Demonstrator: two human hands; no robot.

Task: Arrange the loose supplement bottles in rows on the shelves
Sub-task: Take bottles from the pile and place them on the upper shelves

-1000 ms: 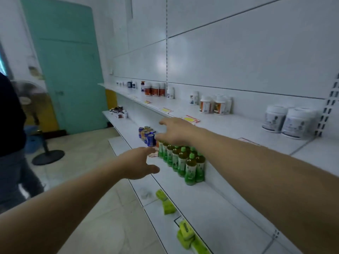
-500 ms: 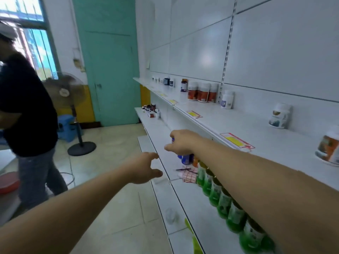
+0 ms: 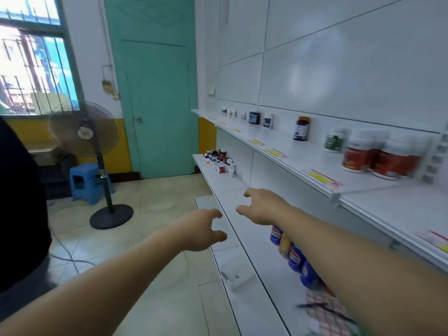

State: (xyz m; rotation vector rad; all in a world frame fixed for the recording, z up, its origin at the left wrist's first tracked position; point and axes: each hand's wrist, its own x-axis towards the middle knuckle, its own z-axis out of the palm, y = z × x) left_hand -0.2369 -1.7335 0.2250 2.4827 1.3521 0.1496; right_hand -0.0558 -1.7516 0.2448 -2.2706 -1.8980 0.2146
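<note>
Right hand now past blue cans (empty), left hand open

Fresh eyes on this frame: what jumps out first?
Two bare forearms fill the foreground, with the left hand and right hand both empty, fingers loosely spread, reaching along the middle shelf. At that shelf's far end sits a jumbled cluster of small bottles, unlike the spaced-out red-labelled jars on the upper shelf. The teal door and pedestal fan dominate the background on the left.
</note>
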